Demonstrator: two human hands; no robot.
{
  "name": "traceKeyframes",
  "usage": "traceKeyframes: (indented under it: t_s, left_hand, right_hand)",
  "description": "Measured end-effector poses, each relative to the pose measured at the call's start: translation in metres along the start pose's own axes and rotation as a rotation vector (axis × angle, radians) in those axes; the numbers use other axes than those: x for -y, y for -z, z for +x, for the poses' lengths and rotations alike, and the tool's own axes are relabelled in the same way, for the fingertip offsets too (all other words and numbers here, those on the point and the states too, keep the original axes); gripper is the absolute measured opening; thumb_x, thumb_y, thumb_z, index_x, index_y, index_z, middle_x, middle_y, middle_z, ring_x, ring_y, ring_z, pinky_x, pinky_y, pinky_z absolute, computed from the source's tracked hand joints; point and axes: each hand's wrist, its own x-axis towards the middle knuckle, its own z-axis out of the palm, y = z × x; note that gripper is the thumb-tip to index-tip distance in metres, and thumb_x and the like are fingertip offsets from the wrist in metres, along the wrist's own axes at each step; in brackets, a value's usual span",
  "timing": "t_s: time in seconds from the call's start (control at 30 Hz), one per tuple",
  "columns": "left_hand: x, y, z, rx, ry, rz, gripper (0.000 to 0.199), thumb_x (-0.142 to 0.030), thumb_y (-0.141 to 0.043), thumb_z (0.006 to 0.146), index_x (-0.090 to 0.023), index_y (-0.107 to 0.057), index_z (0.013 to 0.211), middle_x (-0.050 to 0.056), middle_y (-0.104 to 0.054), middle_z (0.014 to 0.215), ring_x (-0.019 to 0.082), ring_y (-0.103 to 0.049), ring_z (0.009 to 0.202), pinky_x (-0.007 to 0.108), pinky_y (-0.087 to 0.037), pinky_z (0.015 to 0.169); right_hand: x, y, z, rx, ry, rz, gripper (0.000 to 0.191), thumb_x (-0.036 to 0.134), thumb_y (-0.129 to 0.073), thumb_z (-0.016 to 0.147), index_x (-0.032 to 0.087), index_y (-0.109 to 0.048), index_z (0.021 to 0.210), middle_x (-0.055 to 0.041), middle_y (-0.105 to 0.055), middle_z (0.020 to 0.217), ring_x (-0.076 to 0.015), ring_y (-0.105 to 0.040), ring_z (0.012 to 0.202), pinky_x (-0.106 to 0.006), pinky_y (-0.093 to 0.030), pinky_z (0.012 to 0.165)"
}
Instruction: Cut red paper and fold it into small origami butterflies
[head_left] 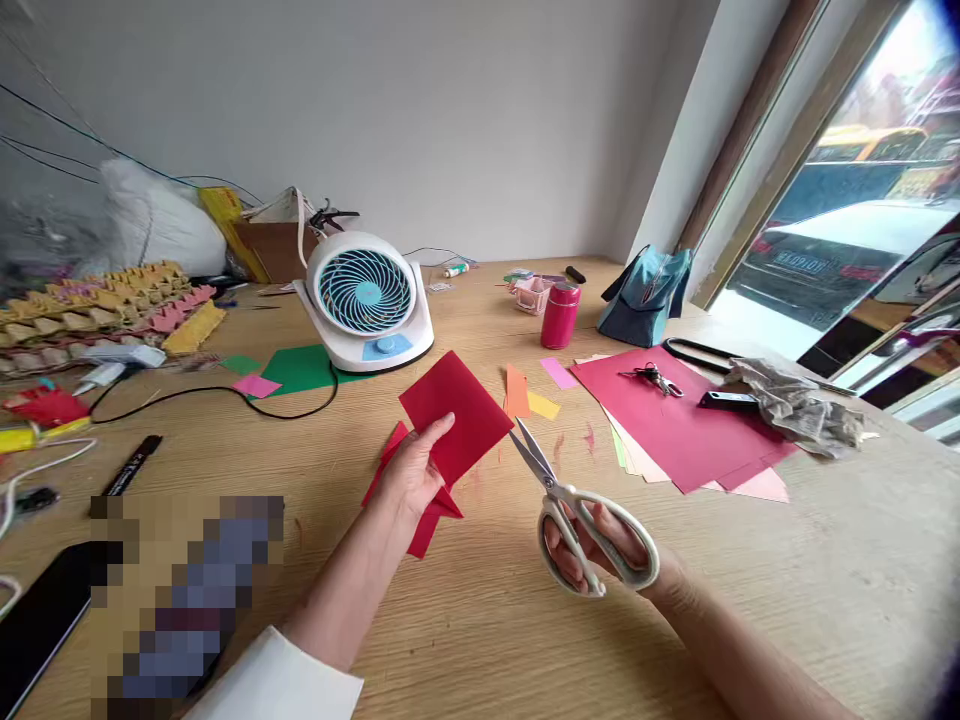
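My left hand (415, 468) pinches a square of red paper (459, 415) near its lower edge, thumb lying on top. Under that hand, more red paper pieces (425, 533) rest on the wooden table. In my right hand (581, 545) is a pair of scissors (551, 483) with light grey handles, my fingers through the loops. Its blades are slightly apart and point up and left. Their tips are close to the right corner of the red square; whether they touch it I cannot tell.
A white fan (367, 300) stands behind the hands, beside green paper (296, 368). To the right lie large red sheets (675, 420) with keys (654, 378) and a crumpled cloth (802, 405). A red can (560, 315) and blue bag (649, 295) stand farther back. A black marker (135, 466) lies left.
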Motion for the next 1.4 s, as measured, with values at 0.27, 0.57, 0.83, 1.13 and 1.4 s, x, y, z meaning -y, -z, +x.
traceKeyframes:
  t_s: [0.27,0.57,0.83,1.13,1.4]
  left_hand:
    - [-0.001,-0.008,-0.009,0.087,-0.031,0.064,0.032,-0.018,-0.086,0.068,-0.017,-0.075,0.098,0.007,-0.080,0.097,0.021,-0.075,0.087,0.030,-0.061,0.077]
    - [0.000,-0.003,-0.004,0.134,-0.063,0.117,0.032,-0.021,-0.087,0.068,-0.015,-0.074,0.097,0.009,-0.079,0.099,0.024,-0.075,0.093,0.032,-0.061,0.083]
    - [0.000,0.001,0.000,0.157,-0.076,0.115,0.037,-0.020,-0.087,0.070,-0.017,-0.074,0.104,0.008,-0.079,0.105,0.024,-0.074,0.099,0.034,-0.059,0.092]
    - [-0.003,0.000,-0.002,0.205,-0.071,0.054,0.043,-0.017,-0.086,0.071,-0.019,-0.073,0.112,0.005,-0.079,0.106,0.023,-0.072,0.104,0.037,-0.058,0.096]
    - [-0.007,-0.001,-0.003,0.188,-0.068,0.047,0.052,-0.016,-0.089,0.066,-0.017,-0.071,0.115,0.007,-0.078,0.107,0.026,-0.071,0.109,0.042,-0.053,0.104]
  right_hand:
    - [-0.002,0.004,0.004,-0.001,0.015,0.008,0.057,0.067,-0.048,0.093,0.013,-0.064,0.100,-0.0018,-0.056,0.068,-0.0102,-0.053,0.053,-0.020,-0.041,0.047]
    - [0.009,-0.009,0.004,-0.078,0.050,-0.035,0.054,0.067,-0.049,0.093,0.014,-0.062,0.094,-0.0001,-0.053,0.064,-0.0091,-0.048,0.050,-0.020,-0.036,0.046]
    - [0.003,-0.005,0.006,-0.106,0.069,-0.044,0.052,0.067,-0.051,0.092,0.016,-0.061,0.088,0.0026,-0.048,0.059,-0.0079,-0.040,0.046,-0.019,-0.031,0.042]
    - [0.004,-0.006,0.006,-0.152,0.090,-0.049,0.050,0.063,-0.052,0.093,0.015,-0.060,0.082,0.0048,-0.044,0.054,-0.0057,-0.034,0.042,-0.018,-0.027,0.039]
    - [-0.006,0.002,0.005,-0.167,0.093,-0.083,0.047,0.059,-0.048,0.097,0.016,-0.060,0.082,0.0055,-0.043,0.051,-0.0052,-0.032,0.039,-0.017,-0.028,0.037]
